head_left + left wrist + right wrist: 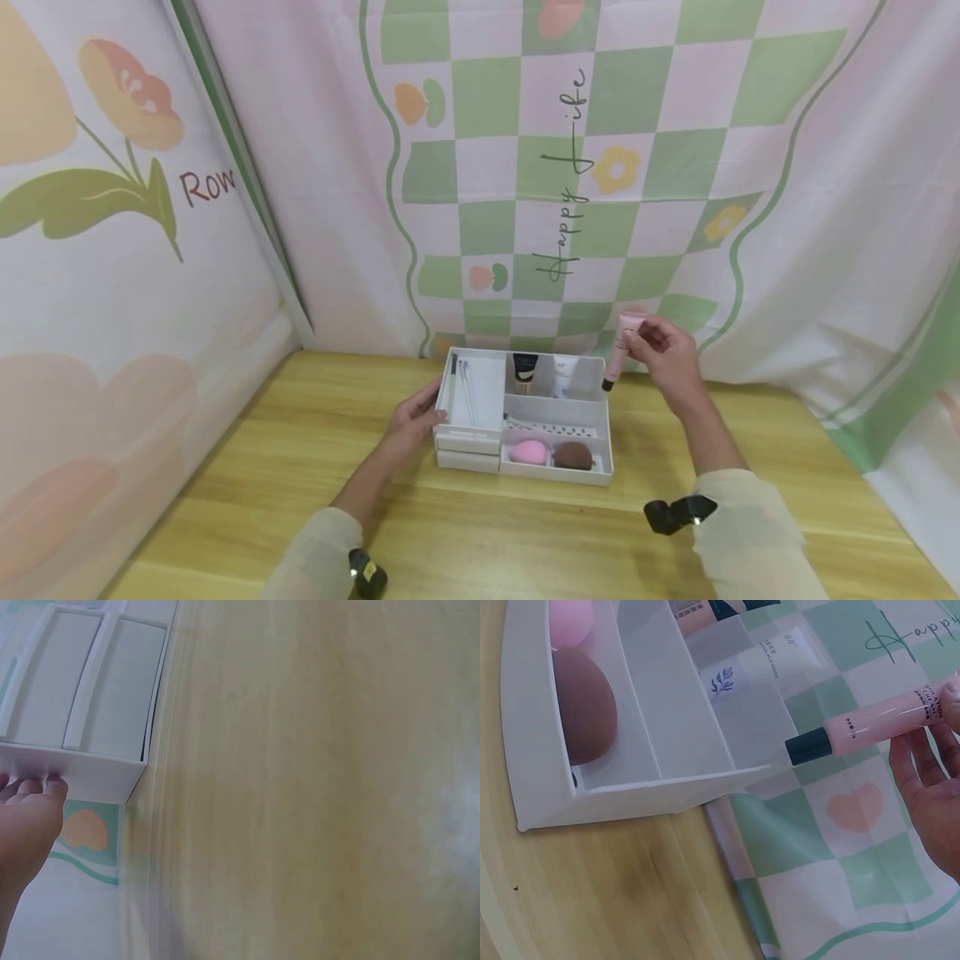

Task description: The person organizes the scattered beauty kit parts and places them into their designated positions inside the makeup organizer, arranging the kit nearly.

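Note:
In my right hand (pixel 666 358), a pink squeeze tube (pixel 619 350) with a black cap is pinched near its flat end. Its cap points down, just off the right back corner of a white organizer box (pixel 468 460). My left hand (pixel 411 425) rests its fingertips on the box's left side wall, as the left wrist view also shows. The box's back compartment holds a black-and-beige tube (pixel 524 372) and a white tube (pixel 564 377). A pink makeup sponge (pixel 528 452) and a brown makeup sponge (pixel 573 455) lie in the front compartments.
Slim brushes (pixel 468 392) lie in the box's left tray, above two drawers (pixel 120 690). A strip with dark spots (pixel 562 430) sits in the middle compartment. The box stands on a wooden table (pixel 517 542), with a checked curtain (pixel 555 167) close behind it.

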`<state>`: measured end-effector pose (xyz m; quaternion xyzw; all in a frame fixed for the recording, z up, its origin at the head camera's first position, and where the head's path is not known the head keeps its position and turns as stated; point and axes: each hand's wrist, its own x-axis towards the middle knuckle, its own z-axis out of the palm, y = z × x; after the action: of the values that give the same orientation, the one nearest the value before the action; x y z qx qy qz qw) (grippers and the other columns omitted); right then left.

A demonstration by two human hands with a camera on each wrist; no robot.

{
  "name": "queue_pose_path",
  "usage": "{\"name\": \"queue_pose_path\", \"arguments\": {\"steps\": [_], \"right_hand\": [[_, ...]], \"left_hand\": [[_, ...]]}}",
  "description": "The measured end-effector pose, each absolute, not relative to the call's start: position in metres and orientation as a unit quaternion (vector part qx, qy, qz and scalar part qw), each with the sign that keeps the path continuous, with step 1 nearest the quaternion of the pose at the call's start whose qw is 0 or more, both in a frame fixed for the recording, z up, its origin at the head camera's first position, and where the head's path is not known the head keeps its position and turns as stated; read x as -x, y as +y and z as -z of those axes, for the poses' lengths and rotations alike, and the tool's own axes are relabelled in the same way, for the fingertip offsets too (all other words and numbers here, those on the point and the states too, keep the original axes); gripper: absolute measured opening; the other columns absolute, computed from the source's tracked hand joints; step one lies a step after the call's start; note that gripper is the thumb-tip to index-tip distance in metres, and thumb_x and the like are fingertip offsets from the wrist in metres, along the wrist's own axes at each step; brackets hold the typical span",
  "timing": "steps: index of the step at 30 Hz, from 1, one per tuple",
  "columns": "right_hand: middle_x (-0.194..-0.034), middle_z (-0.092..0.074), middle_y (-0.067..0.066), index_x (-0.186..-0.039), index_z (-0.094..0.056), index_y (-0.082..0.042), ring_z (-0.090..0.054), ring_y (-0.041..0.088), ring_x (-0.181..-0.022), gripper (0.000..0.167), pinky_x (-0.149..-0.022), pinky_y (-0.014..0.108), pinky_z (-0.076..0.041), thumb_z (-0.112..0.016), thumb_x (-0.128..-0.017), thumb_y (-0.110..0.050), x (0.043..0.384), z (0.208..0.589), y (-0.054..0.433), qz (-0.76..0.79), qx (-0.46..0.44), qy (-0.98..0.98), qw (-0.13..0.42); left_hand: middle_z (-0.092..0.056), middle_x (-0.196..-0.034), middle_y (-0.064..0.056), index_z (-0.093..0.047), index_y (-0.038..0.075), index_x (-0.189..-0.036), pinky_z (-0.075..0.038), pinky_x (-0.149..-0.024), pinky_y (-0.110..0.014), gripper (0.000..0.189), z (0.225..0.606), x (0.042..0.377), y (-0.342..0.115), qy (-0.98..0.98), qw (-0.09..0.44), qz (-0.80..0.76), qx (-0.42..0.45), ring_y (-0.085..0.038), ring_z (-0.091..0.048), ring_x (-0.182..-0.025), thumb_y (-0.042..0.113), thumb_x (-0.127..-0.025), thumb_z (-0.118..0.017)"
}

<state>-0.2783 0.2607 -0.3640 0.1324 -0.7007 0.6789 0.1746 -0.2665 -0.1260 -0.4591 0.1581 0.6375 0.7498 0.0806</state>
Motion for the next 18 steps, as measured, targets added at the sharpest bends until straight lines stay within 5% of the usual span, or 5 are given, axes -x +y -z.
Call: {"name": "queue_pose_path", "arguments": {"steps": [12,18], "right_hand": [[-0.088,-0.069,-0.022,-0.095,-0.067,-0.021,-0.064,-0.006,-0.085,0.016,-0.078,0.007,-0.058,-0.066,-0.096,-0.005,0.285,0.373,0.250,-0.645,-0.102,-0.736,0.179],[-0.088,-0.066,-0.027,-0.106,-0.065,-0.007,-0.063,-0.008,-0.087,0.009,-0.079,0.006,-0.057,-0.066,-0.097,-0.009,0.287,0.380,0.250,-0.616,-0.080,-0.767,0.163]], "left_hand": [[-0.017,-0.170,-0.019,-0.025,-0.001,-0.159,-0.031,-0.123,-0.034,0.067,0.461,0.269,-0.127,0.642,0.087,-0.745,-0.158,-0.036,-0.018,-0.158,-0.001,-0.097,-0.050],[-0.017,-0.170,-0.020,-0.025,-0.002,-0.158,-0.031,-0.123,-0.033,0.067,0.460,0.269,-0.127,0.641,0.085,-0.746,-0.157,-0.036,-0.018,-0.158,-0.002,-0.096,-0.050]]}}
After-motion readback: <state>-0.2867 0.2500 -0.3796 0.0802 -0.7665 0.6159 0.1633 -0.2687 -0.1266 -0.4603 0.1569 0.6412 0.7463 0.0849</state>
